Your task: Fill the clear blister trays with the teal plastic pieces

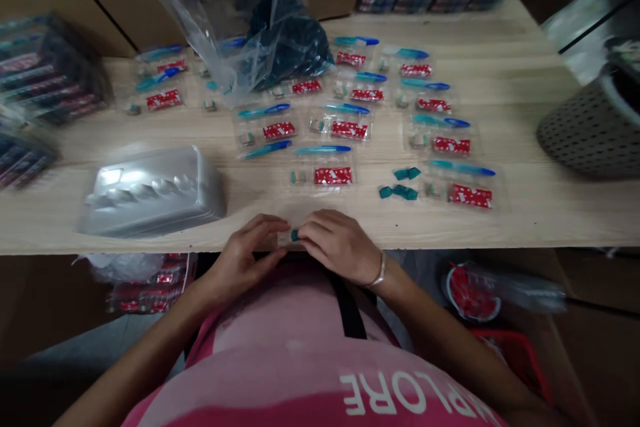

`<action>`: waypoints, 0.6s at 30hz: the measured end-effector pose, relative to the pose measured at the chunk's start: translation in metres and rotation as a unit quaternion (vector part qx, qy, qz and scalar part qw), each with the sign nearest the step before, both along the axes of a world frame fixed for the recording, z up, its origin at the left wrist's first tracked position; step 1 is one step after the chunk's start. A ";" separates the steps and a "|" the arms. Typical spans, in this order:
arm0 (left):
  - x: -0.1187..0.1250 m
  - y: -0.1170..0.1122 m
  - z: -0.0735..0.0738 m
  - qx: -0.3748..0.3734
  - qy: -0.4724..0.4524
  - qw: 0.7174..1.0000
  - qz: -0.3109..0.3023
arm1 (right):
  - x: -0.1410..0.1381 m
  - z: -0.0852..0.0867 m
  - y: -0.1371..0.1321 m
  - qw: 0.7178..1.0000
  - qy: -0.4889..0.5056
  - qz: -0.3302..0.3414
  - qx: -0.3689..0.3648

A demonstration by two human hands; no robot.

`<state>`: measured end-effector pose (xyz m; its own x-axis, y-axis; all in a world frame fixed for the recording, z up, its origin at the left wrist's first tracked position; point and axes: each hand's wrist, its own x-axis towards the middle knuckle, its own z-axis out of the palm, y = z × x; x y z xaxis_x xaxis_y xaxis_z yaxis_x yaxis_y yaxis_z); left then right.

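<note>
At the table's front edge my right hand (pixel 340 245) is closed, its fingertips pinching a small dark green piece (pixel 295 235). My left hand (pixel 250 250) is curled just to the left, thumb and fingers around something small, pale and see-through (pixel 283 239) that I cannot make out. A few similar green folded pieces (pixel 404 192) lie to the right. Beyond my hands sits a clear blister tray (pixel 309 185) with a blue pen (pixel 325 149), a red white-patterned packet (pixel 333 176) and a small pale block (pixel 298 177).
Several more filled trays (pixel 350 129) cover the table. On the left stand nested clear trays (pixel 150 197) and blurred stacked packs (pixel 50 73). A clear bag of dark green pieces (pixel 290 40) stands at the back. A grey perforated basket (pixel 593 123) is at right.
</note>
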<state>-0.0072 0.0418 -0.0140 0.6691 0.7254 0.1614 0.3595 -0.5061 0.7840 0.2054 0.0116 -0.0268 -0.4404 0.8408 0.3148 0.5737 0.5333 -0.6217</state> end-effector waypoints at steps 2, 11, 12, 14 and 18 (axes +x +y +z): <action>-0.002 0.003 -0.014 0.049 0.019 0.999 -0.007 | -0.003 -0.008 0.007 0.996 -0.077 0.019 0.030; 0.016 0.009 -0.034 0.184 0.000 0.983 0.008 | 0.068 0.001 -0.002 0.961 -0.104 -0.247 0.066; 0.016 0.010 -0.034 0.182 0.001 0.983 0.007 | 0.082 0.002 -0.003 0.943 -0.157 -0.289 0.058; 0.015 0.009 -0.032 0.176 0.012 0.984 0.008 | 0.102 0.000 -0.003 0.916 -0.242 -0.319 0.036; 0.019 -0.001 -0.016 0.174 0.014 0.984 0.038 | 0.089 0.001 -0.004 0.937 -0.185 -0.293 0.034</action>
